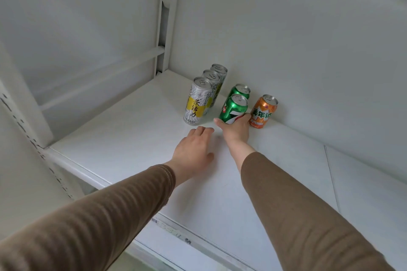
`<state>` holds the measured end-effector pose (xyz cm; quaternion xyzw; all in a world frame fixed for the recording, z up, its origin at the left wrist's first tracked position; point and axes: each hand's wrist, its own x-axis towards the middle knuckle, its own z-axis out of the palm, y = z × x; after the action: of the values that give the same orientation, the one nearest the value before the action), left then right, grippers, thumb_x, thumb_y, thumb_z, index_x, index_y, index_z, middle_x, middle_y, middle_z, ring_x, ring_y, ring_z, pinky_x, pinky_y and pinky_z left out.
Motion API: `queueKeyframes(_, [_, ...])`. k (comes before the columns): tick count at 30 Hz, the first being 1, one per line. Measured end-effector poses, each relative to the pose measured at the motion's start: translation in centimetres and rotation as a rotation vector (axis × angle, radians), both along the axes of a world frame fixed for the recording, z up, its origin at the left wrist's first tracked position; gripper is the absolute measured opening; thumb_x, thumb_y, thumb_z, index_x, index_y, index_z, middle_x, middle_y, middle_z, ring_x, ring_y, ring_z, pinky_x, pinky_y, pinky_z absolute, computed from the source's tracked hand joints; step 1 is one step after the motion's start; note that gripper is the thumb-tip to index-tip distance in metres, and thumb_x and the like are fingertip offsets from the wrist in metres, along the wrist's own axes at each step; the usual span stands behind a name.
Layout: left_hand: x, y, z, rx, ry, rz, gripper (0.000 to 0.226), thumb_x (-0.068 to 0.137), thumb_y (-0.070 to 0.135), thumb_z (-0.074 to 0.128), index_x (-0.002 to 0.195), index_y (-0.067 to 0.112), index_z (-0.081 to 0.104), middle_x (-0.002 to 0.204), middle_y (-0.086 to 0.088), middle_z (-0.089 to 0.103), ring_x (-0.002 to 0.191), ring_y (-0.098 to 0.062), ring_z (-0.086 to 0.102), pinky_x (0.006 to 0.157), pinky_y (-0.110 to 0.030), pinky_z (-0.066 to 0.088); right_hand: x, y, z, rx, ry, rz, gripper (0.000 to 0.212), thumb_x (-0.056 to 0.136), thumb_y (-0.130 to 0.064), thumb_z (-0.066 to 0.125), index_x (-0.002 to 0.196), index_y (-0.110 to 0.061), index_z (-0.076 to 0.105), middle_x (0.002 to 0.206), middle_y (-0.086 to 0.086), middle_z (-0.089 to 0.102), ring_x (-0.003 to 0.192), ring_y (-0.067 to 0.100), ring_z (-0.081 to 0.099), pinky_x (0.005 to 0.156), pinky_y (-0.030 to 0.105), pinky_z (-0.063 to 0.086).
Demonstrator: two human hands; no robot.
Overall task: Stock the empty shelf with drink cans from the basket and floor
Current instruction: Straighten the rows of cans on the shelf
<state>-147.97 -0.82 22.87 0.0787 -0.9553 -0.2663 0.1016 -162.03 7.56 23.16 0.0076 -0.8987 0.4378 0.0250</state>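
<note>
On the white shelf (132, 134), three tall silver-and-yellow cans (197, 101) stand in a row running toward the back wall. Beside them a green can (241, 90) stands at the back. My right hand (235, 128) is shut on a second green can (234, 108), holding it at its base just in front of the first one. An orange can (263, 111) stands to the right, against the wall. My left hand (193, 149) rests flat and open on the shelf, just in front of the nearest silver can, holding nothing.
The white back wall (286, 39) rises right behind the cans. A vertical white upright (167, 17) marks the shelf's far left corner. A perforated post (28, 130) stands at the near left. The shelf's front edge carries a label strip (176, 233).
</note>
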Motion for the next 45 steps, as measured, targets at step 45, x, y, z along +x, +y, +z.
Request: queueKeyframes(45, [34.5,16.5,-16.4,-0.139,-0.086,0.142,0.076,0.073,0.027,0.070,0.142,0.019,0.038,0.146,-0.006,0.039,0.131,-0.030,0.039,0.102,-0.044,0.039,38.1,25.4,-15.2,0.568,0.407,0.797,0.065,0.088,-0.042,0.067,0.145,-0.021,0.044,0.154,0.000,0.040,0.141,0.026,0.034,0.116,0.044,0.030])
